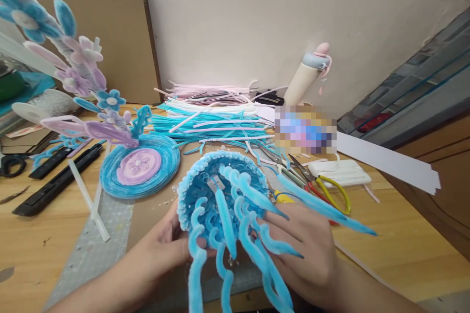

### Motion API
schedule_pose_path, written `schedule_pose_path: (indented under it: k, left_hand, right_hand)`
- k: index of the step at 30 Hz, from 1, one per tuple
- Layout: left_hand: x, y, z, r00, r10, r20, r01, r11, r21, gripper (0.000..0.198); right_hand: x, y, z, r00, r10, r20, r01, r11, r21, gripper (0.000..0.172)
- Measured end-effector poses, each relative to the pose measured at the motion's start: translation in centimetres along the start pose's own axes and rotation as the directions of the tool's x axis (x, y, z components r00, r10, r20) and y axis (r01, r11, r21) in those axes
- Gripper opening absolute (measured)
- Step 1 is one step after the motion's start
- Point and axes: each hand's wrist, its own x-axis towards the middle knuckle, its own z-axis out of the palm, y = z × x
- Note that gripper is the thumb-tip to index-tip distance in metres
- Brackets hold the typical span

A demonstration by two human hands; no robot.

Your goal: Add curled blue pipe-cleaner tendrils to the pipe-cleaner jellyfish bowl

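Both my hands hold a blue pipe-cleaner jellyfish [220,190], a fuzzy dome with several curly tentacles hanging toward me. My left hand [161,249] grips the dome's lower left rim, thumb pressed on it. My right hand [308,249] supports the right side, fingers curled among the tentacles. A long straight blue tentacle [323,208] sticks out to the right over my right hand.
A blue and lilac coiled disc [141,166] with a flower branch [73,68] stands at left. A pile of blue, white and pink pipe cleaners [213,117] lies behind. Pliers and scissors [316,183] lie at right, black cutters [55,181] and glue sticks [88,200] at left.
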Motion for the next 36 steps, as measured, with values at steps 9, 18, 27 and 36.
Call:
schedule_pose_path:
  k: [9,18,27,36]
  left_hand:
    - [0.0,0.1,0.6,0.998,0.039,-0.057,-0.041,0.998,-0.037,0.044]
    - [-0.2,0.0,0.7,0.998,0.044,-0.051,-0.048,0.995,-0.085,0.039]
    - [-0.3,0.2,1.0,0.998,0.052,-0.04,-0.055,0.996,-0.077,0.073]
    - [-0.3,0.3,1.3,0.994,0.096,-0.06,-0.097,0.995,-0.022,0.074]
  right_hand:
    - [0.9,-0.2,-0.2,0.999,0.004,-0.05,-0.002,0.999,0.05,0.028]
    - [0.5,0.1,0.5,0.997,-0.011,-0.081,0.013,1.0,0.017,0.018]
    - [0.5,-0.1,0.4,0.998,-0.022,-0.055,0.022,1.0,0.01,0.02]
    - [1.1,-0.3,-0.4,1.0,0.003,-0.003,-0.003,1.0,-0.016,0.026]
